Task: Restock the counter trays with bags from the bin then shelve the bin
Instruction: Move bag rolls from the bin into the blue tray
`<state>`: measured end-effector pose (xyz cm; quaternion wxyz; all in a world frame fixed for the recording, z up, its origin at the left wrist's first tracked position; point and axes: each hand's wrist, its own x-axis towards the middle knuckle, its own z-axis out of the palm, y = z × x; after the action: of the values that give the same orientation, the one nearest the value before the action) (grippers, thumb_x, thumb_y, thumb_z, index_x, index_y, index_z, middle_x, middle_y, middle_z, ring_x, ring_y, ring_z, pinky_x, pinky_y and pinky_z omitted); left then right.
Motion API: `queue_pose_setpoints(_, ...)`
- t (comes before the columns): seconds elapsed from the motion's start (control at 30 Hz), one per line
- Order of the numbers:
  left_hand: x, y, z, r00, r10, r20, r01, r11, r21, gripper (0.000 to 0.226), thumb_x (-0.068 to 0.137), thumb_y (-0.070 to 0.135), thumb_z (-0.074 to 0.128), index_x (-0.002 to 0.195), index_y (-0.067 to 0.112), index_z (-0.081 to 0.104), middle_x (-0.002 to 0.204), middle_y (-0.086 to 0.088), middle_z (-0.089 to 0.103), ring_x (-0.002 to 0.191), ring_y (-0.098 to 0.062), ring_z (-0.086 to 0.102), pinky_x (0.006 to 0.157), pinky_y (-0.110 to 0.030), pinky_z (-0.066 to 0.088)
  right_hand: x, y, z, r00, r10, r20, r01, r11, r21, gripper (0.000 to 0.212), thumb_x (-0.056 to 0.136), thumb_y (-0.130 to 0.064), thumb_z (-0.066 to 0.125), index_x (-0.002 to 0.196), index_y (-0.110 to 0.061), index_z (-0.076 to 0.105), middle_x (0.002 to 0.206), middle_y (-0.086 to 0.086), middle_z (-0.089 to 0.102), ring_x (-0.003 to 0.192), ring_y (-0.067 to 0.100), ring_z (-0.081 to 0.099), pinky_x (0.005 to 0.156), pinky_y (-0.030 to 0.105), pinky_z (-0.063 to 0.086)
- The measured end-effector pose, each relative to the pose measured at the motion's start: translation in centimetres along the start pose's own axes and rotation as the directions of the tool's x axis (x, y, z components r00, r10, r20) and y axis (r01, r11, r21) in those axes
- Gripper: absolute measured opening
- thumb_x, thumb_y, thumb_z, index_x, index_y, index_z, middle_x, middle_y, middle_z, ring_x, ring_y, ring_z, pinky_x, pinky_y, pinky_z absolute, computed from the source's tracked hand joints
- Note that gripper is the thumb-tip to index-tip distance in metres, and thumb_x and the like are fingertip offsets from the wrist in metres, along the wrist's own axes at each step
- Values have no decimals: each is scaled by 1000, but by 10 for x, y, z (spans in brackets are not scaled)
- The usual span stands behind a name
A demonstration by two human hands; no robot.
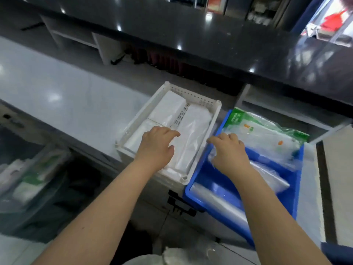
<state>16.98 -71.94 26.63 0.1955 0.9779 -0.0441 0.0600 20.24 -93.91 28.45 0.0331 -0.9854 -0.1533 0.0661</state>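
A pale, glossy worktop (63, 96) extends left of the hands. Beyond them, a raised dark polished counter (191, 35) reflects ceiling lights. White open shelving (76, 38) sits beneath it. Below: tiled floor (172, 232).

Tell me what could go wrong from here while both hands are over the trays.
The blue tray overhangs the counter edge; pressing with the right hand might tip it. The green-printed packet lies over the far rim and could slide off. The left hand pressing the slick bags in the white basket may shift them.
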Motion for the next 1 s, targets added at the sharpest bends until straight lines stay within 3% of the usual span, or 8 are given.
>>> queue_pose_setpoints(0.17, -28, -87, -52, 986, -146, -77, 149, 988, 42, 43, 87, 21, 55, 129, 31, 53, 128, 5, 56, 120, -22, 43, 93, -39, 35, 44, -109, -17, 994, -93, 50, 98, 990, -104, 51, 80, 3, 40, 124, -22, 50, 120, 6, 54, 109, 31, 41, 80, 38, 39)
queue_pose_setpoints(0.27, -54, -154, -86, 972, -205, -119, 213, 975, 62, 43, 88, 21, 54, 129, 31, 53, 127, 5, 56, 120, -22, 43, 94, -39, 36, 70, -189, -20, 986, -169, -17, 169, 985, 29, 48, 84, -2, 45, 126, -23, 51, 123, 5, 56, 114, 30, 41, 80, 40, 42)
queue_pose_setpoints(0.37, -84, -226, -121, 952, -263, -156, 279, 956, 91, 43, 87, 20, 55, 128, 30, 54, 125, 4, 57, 118, -22, 44, 93, -40, 37, 86, -290, -8, 926, -360, -114, 368, 927, 69, 40, 85, -10, 54, 123, -24, 56, 121, 2, 60, 111, 28, 46, 86, 39, 43)
queue_pose_setpoints(0.53, -141, -355, -168, 906, -379, -189, 409, 897, 164, 42, 84, 23, 56, 125, 29, 55, 120, 2, 58, 114, -25, 47, 87, -40, 39, 107, -457, 25, 825, -552, -117, 561, 826, 55, 27, 86, -18, 53, 112, -20, 61, 109, 3, 64, 103, 29, 50, 83, 42, 45)
queue_pose_setpoints(0.77, -221, -504, -197, 738, -643, -205, 669, 737, 95, 40, 81, 22, 58, 120, 29, 59, 113, 0, 61, 107, -28, 50, 83, -42, 42, 129, -636, 67, 628, -778, -15, 778, 627, 49, 31, 79, -28, 65, 108, -18, 64, 101, 6, 65, 98, 32, 54, 76, 39, 46)
queue_pose_setpoints(1.0, -264, -617, -180, 533, -836, -133, 845, 534, 30, 40, 83, 25, 60, 123, 29, 58, 118, -1, 61, 110, -26, 49, 83, -39, 40, 185, -764, 139, 437, -881, 181, 882, 459, 106, 39, 80, -36, 66, 116, -22, 60, 111, 3, 62, 106, 28, 50, 83, 40, 42)
